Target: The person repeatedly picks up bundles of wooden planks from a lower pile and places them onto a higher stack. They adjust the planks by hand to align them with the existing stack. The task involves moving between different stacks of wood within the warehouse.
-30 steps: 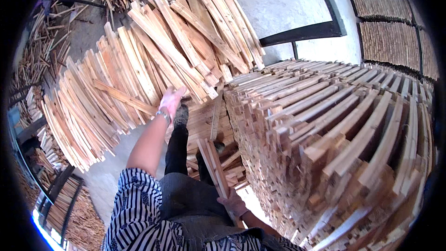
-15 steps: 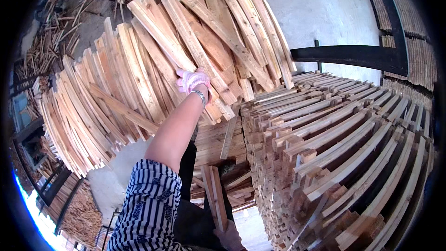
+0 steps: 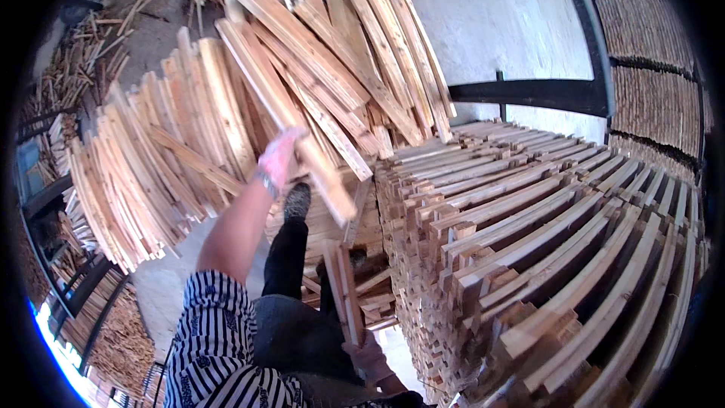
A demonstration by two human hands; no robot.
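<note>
My left hand (image 3: 279,157), in a pink glove, is raised and closed around a long pale wooden slat (image 3: 291,113) that it lifts out of a big loose heap of slats (image 3: 166,166) leaning at the left. My right hand (image 3: 368,355), also gloved, is low near the bottom edge and grips a short bundle of two or three slats (image 3: 343,295) held upright. Right beside it rises a tall, neatly cross-layered stack of slats (image 3: 544,242). My dark trouser legs and one shoe (image 3: 297,200) show between the heap and the stack.
More scattered slats and offcuts (image 3: 83,68) lie on the floor at the upper left. A white wall with a black steel beam (image 3: 529,94) stands behind the stack. Further stacked slats (image 3: 649,53) fill the upper right. Dark metal racks (image 3: 68,287) sit at the lower left.
My left hand has risen from the foot of the heap and closed on a long slat, pulling it up and toward me. The right hand keeps its bundle low.
</note>
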